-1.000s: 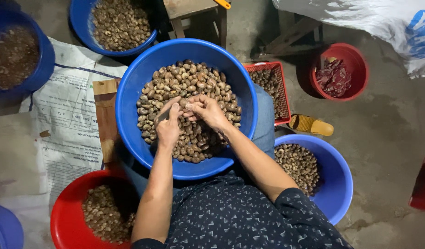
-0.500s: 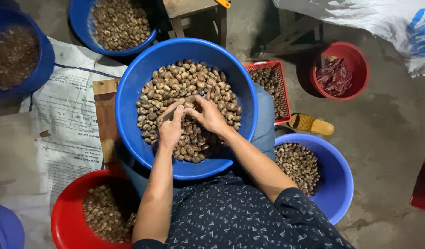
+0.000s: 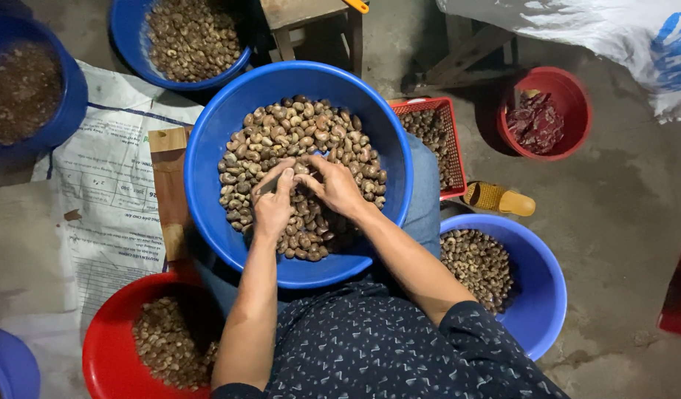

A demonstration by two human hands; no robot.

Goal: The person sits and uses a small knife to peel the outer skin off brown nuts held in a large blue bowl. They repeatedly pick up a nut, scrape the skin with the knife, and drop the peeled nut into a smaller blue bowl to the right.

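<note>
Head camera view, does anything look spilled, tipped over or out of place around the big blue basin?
No spill shows: the nuts sit inside the blue basin, both hands among them. One oddity: a single yellow sandal lies alone on the floor beside the red crate.

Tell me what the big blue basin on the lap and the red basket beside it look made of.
Blue basin: likely moulded plastic, smooth, slightly glossy, with a rolled rim. Red basket: probably plastic too, a rigid lattice wall with small square holes.
</note>
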